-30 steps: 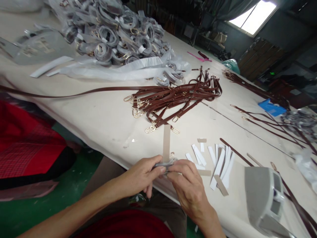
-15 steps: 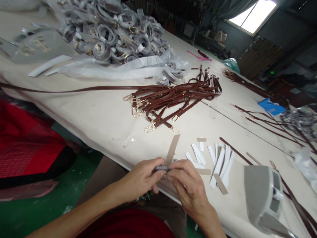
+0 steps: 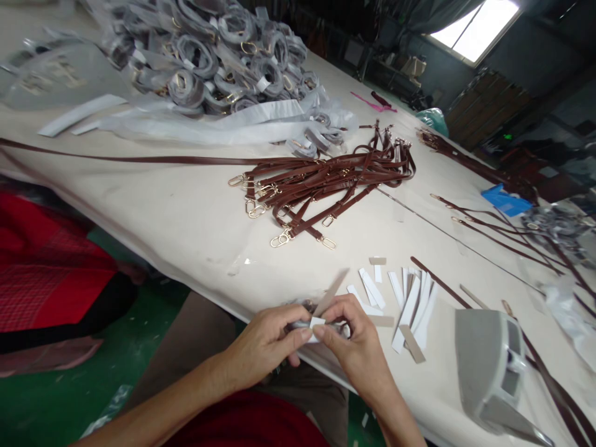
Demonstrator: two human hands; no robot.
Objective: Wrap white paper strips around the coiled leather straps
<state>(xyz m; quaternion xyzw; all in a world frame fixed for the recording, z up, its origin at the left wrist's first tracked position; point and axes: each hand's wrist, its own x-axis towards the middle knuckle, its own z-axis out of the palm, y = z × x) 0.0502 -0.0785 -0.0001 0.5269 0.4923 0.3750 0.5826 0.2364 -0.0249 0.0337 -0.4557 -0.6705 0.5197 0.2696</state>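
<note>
At the table's near edge my left hand (image 3: pixel 267 344) and my right hand (image 3: pixel 356 347) meet, both pinched on a small grey wrapped strap bundle (image 3: pixel 310 323) with a white label on it. A tan backing strip (image 3: pixel 331 292) sticks up from the bundle, tilted to the right. Just right of my hands lie several white and tan paper strips (image 3: pixel 410 301). A heap of loose brown straps (image 3: pixel 326 183) with gold clips lies further out on the table.
A big pile of wrapped grey strap bundles (image 3: pixel 209 56) fills the far left of the cream table (image 3: pixel 177 211). A grey tape dispenser (image 3: pixel 493 366) stands at the right. More brown straps (image 3: pixel 503 230) and a blue item (image 3: pixel 505 200) lie far right. Red fabric (image 3: pixel 41 273) is below left.
The tan strip has tipped from upright to leaning right and sunk lower. A white label now shows on the bundle between my fingertips. My hands stayed at the table edge.
</note>
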